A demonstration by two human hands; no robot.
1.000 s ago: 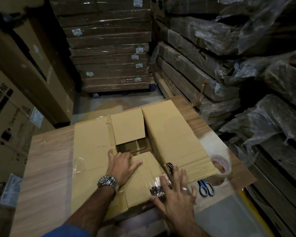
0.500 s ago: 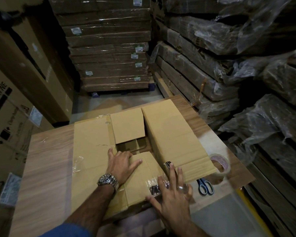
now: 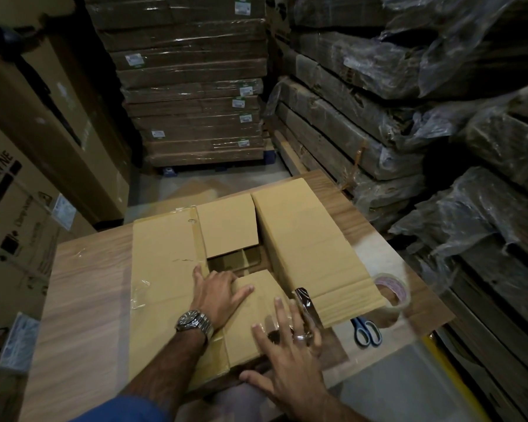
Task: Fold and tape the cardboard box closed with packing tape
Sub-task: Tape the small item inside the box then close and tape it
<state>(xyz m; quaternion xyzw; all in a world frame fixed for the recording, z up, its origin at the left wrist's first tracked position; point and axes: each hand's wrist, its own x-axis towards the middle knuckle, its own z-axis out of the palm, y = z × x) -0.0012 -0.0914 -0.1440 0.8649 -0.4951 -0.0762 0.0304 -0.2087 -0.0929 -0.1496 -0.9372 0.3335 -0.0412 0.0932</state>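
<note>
Dim warehouse light, seemingly from overhead. Worktop (image 3: 83, 300) moderately lit; far stacks sink into shadow. Glare on plastic wrap (image 3: 457, 50). Wide-angle bending at edges; slight softness near corners.

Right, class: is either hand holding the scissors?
No: the scissors lie on the table by the tape roll, while the left hand and right hand rest on the cardboard box.

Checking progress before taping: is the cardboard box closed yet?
Open: the cardboard box has long flaps spread outward, inside visible between short flaps.
</note>
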